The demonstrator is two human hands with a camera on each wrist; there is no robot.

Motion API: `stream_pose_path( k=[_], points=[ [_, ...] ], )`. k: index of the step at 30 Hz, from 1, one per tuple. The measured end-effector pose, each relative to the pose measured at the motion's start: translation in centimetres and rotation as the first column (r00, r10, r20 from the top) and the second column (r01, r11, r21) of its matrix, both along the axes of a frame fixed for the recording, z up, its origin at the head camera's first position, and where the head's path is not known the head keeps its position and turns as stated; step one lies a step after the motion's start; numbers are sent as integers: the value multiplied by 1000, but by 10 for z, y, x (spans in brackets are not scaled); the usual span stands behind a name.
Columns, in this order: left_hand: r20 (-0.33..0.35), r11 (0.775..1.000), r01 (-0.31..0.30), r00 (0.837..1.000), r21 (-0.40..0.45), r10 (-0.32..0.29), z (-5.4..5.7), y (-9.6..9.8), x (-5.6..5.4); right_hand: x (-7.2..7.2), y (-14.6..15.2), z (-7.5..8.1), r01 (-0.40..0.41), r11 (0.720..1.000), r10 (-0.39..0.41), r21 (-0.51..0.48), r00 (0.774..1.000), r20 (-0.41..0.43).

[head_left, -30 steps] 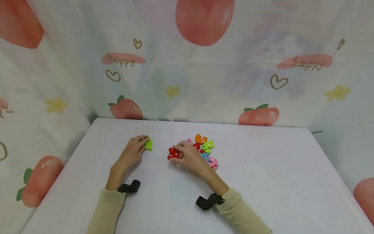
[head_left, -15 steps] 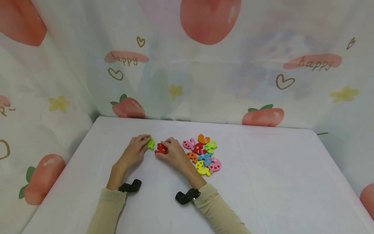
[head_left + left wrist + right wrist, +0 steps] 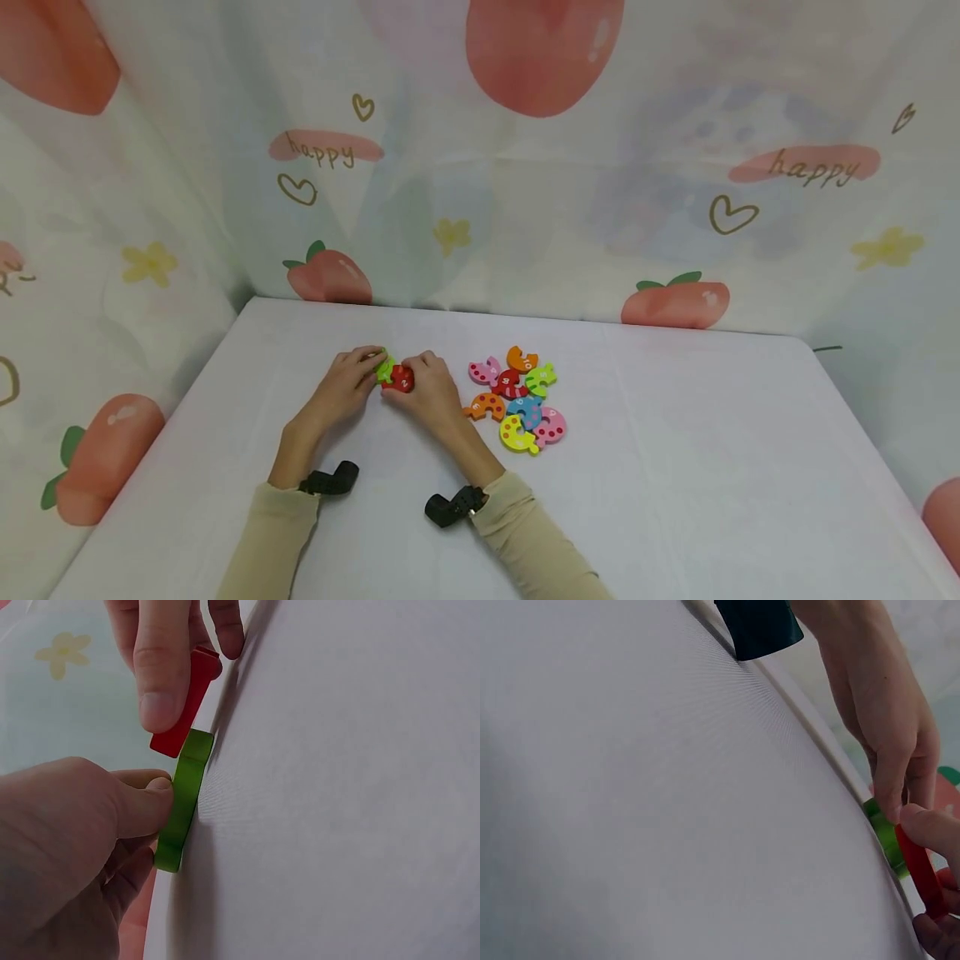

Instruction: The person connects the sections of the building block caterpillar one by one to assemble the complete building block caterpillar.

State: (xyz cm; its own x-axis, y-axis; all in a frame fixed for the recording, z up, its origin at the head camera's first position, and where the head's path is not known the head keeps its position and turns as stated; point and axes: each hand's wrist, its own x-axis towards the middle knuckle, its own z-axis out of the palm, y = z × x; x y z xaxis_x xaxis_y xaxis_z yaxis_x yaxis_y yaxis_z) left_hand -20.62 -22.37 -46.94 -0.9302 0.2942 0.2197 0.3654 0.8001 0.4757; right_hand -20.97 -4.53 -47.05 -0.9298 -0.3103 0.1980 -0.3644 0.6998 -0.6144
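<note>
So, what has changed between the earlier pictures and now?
The right hand has carried the small flat red piece marked 2 leftward, away from the cluster of flat colourful pieces, to the small flat green piece; whether they interlock, I cannot tell. More of the cluster is now uncovered. Nothing was newly gripped or released. The left hand stays in place, pinching the green piece.

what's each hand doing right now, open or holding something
Left hand: holding a green piece, thumb and fingers at its edge.
Right hand: holding the red piece marked 2.
</note>
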Motion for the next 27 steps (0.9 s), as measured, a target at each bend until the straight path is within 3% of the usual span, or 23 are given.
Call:
stream_pose_path(
  k=[7,17,22,27],
  points=[
    [-3,1000,10,1000,5,-10,-1,-2,1,1,-9,-3,71,997,-70,36,997,-15],
    [-5,1000,24,1000,-2,-24,-1,-4,-1,2,-16,-4,95,993,-94,63,995,-22],
    [-9,1000,24,1000,-6,-24,-2,-5,-2,1,-16,-5,82,994,-80,75,996,-34],
    [28,1000,16,999,-18,-16,-1,-4,-3,-1,-12,-8,37,998,-37,44,999,-6]
  ],
)
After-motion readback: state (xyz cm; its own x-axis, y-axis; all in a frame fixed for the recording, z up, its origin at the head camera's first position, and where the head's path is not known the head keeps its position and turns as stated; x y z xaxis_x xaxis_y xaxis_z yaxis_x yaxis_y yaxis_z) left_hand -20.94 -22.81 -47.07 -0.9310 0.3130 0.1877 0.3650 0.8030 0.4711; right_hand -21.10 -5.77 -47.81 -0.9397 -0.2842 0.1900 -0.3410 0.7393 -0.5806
